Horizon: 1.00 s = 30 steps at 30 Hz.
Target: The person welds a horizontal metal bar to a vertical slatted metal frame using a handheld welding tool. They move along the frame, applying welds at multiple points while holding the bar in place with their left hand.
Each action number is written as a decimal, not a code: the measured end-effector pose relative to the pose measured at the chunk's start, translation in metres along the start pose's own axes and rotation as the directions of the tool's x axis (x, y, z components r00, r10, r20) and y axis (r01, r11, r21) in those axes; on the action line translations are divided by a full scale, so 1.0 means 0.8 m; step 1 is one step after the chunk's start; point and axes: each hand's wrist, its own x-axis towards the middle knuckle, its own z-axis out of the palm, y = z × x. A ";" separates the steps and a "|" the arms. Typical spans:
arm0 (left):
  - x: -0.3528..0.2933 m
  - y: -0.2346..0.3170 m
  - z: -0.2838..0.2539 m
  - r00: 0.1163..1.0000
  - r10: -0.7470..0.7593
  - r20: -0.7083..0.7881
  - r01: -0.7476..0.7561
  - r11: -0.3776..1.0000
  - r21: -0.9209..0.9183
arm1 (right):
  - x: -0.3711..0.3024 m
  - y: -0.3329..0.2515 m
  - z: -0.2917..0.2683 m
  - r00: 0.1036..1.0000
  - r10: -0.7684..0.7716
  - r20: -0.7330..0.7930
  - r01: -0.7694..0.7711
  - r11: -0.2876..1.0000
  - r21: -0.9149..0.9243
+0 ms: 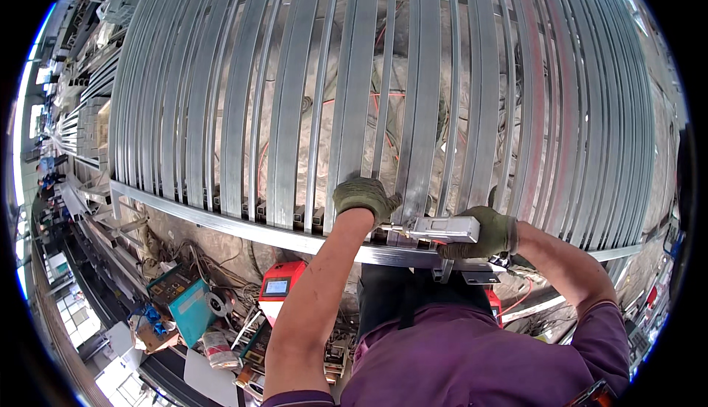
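Long grey metal tubes lie side by side in front of me, running away from my body. Their near ends meet a silver crossbar. My left hand, in a dark green glove, is curled over a tube close to its near end, with its thumb toward the right. In my right hand, gloved the same way, is a silver boxy welding gun. Its thin nozzle points left, to the tube ends just beside my left hand. Some fingers of both hands are hidden.
A red machine with a small screen stands below the crossbar, left of my body. Farther left is a teal machine among tangled cables. Cables also lie on the floor under the tubes. More metal stock is stacked at far left.
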 end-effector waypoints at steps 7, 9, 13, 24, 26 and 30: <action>-0.019 0.015 0.006 0.983 -0.183 0.028 0.184 0.950 -0.253 | 0.001 0.017 0.007 0.999 -0.034 0.017 0.034 0.999 0.009; -0.017 0.027 0.024 0.976 -0.219 -0.007 0.204 0.919 -0.337 | -0.004 0.015 0.015 0.998 -0.065 0.002 0.065 0.996 -0.067; -0.007 0.067 0.036 0.947 -0.305 -0.103 0.245 0.890 -0.385 | -0.011 0.014 0.026 0.991 -0.128 0.027 0.131 0.974 -0.184; 0.010 0.121 0.042 0.827 -0.537 -0.169 0.450 0.811 -0.373 | -0.026 0.007 0.039 0.988 -0.143 0.055 0.152 0.944 -0.292; 0.009 0.122 0.043 0.831 -0.522 -0.194 0.428 0.821 -0.377 | -0.027 0.007 0.037 0.990 -0.127 0.058 0.138 0.944 -0.300; 0.005 0.127 0.038 0.849 -0.495 -0.186 0.405 0.835 -0.373 | -0.026 0.020 0.039 0.993 -0.110 0.046 0.119 0.955 -0.271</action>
